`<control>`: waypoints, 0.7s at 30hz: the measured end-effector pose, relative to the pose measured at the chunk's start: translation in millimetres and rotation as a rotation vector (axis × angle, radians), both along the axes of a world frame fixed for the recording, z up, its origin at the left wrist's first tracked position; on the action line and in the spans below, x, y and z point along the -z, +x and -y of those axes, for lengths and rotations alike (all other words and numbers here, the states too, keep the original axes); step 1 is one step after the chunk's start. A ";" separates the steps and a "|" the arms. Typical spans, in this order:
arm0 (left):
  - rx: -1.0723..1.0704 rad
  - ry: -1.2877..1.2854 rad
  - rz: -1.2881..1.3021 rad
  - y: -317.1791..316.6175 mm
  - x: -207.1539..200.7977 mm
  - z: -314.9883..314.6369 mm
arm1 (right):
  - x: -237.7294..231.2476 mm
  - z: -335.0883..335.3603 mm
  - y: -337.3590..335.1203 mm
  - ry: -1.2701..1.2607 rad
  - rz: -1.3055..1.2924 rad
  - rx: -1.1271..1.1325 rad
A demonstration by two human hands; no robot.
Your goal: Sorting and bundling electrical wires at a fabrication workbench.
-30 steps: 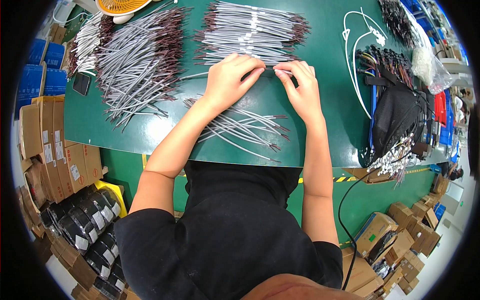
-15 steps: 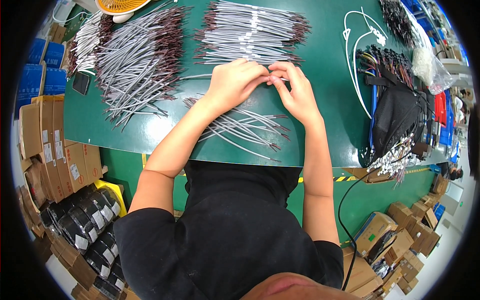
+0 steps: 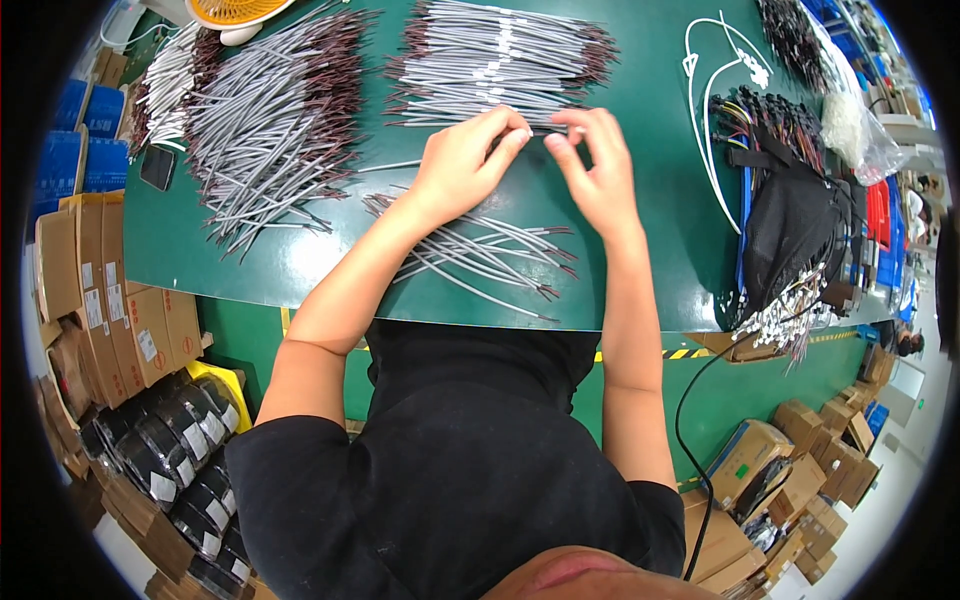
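My left hand [image 3: 472, 160] is closed, thumb and forefinger bent together, above the middle of the green table. A thin grey cable [image 3: 392, 165] runs out from its left side and seems held in it; the palm hides the rest. My right hand [image 3: 602, 165] is just to the right, its thumb and forefinger apart and curled; a small whitish spot at its fingertips is too small to name. Dark cable ends show in the gap between the hands. Beyond them is a neat bundle of grey cables [image 3: 460, 75] with white labels and brown ends. Loose grey cables [image 3: 480, 265] lie nearer me.
A large heap of grey cables [image 3: 265, 120] lies at left, beside white cables [image 3: 170, 85], a phone [image 3: 158, 167] and an orange basket [image 3: 238, 10]. To the right are white cable loops [image 3: 703, 130], a black mesh bag [image 3: 795, 225] and a clear bag [image 3: 860, 140].
My hands have moved apart from a fingertip-to-fingertip pinch. The right one has opened and lifted slightly away; the grey cable at my left hand has shifted a little nearer me.
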State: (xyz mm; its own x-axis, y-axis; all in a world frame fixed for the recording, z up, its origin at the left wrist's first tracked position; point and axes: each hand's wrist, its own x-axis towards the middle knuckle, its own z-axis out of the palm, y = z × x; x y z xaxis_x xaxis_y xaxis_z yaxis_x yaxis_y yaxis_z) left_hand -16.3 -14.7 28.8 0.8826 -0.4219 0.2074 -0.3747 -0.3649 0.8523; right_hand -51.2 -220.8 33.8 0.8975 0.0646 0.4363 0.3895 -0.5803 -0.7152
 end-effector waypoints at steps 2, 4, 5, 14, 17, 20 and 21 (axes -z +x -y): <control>0.025 0.043 0.062 -2.2 -1.4 0.7 | 6.1 -7.2 1.2 0.013 0.030 -0.042; 0.034 0.113 0.216 -4.6 -6.7 1.6 | 10.9 -7.4 1.8 -0.006 0.061 -0.037; 0.033 0.114 0.215 -4.9 -6.2 2.5 | 11.3 -6.8 1.1 -0.015 0.053 -0.022; -0.054 0.083 0.438 4.0 -0.2 0.1 | 8.6 2.3 0.5 0.036 0.059 0.158; -0.120 0.133 0.413 11.4 -1.0 -8.4 | 12.5 19.0 2.0 0.146 -0.026 0.332; -0.166 0.165 0.491 22.8 0.8 -18.0 | 20.2 36.7 7.2 0.274 -0.125 0.432; -0.177 0.192 0.519 26.2 1.6 -20.0 | 22.2 37.1 7.7 0.273 -0.126 0.434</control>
